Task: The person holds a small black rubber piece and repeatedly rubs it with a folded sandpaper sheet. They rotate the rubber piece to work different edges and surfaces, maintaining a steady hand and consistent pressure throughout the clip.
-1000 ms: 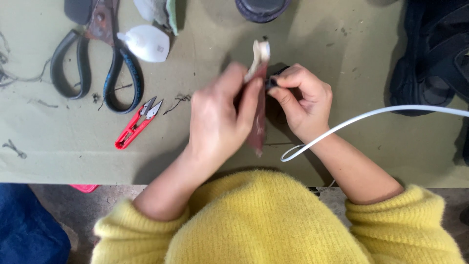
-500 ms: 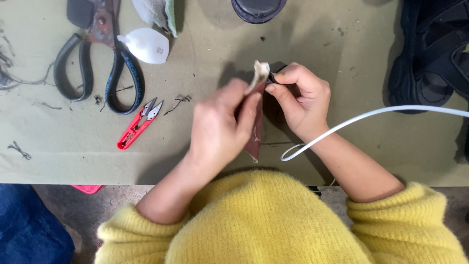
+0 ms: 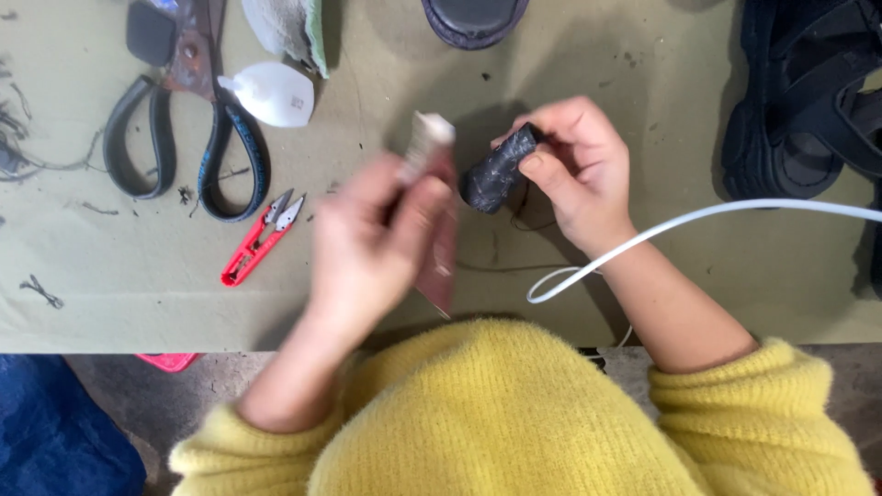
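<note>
Hands: left hand (image 3: 372, 243) was curled shut around a narrow reddish-brown strip (image 3: 439, 266), blurred, with a pale end (image 3: 428, 138) poking up past the fingers; right hand (image 3: 579, 170) pinched a small black wrapped piece (image 3: 498, 170) between thumb and fingertips.
Position of the work: both pieces were held just above the middle of the desk (image 3: 717, 276), a little in from its near edge, the black piece just beside the strip's upper end; whether they touched could not be told.
Progress: judging by the pictures, the two parts were held apart and not yet joined; the strip looked cut to shape already, and the cutting tools lay untouched.
Left to do: seemingly the bringing together and fixing of the parts.
Far left of the desk: large black-handled scissors (image 3: 184, 129) lay near the far edge, a white teardrop-shaped bottle (image 3: 271, 94) touching or just beside them, red thread snips (image 3: 262, 237) nearer the left hand, loose thread scraps (image 3: 41, 291) toward the left edge.
Far edge: a dark round object (image 3: 475, 16) was cut off by the frame.
Right edge: black strapped sandals (image 3: 808, 101) filled the far right corner.
Near edge: a white cable (image 3: 698, 219) crossed under the right forearm.
Open room: bare desk lay between the snips and the near edge, and between the right hand and the sandals.
</note>
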